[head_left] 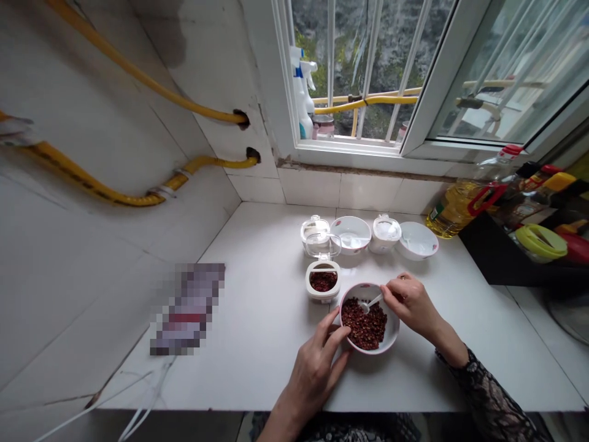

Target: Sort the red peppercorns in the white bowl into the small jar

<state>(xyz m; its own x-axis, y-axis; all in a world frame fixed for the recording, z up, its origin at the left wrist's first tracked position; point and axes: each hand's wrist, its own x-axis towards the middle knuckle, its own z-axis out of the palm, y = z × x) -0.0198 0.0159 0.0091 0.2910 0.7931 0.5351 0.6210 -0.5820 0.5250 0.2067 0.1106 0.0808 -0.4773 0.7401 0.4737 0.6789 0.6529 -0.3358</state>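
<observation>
A white bowl (391,332) with a pink rim stands on the counter, partly filled with dark red Sichuan peppercorns (363,329). My left hand (313,363) steadies it from the left, fingers and thumb against its side. Between the fingertips of my right hand (408,301) is the handle of a small white spoon (375,300), whose scoop rests among the peppercorns. Just behind and left of the bowl, a small white seasoning jar (322,297) has its clear lid (323,245) flipped up. Peppercorns also show inside that jar.
Behind stand a second seasoning jar (309,229), a white bowl (350,247), another jar (385,240) and another bowl (418,250). An oil bottle (448,212) and a black condiment rack (488,255) are at right. A blurred-out flat object (188,310) lies left, near white cables (154,390).
</observation>
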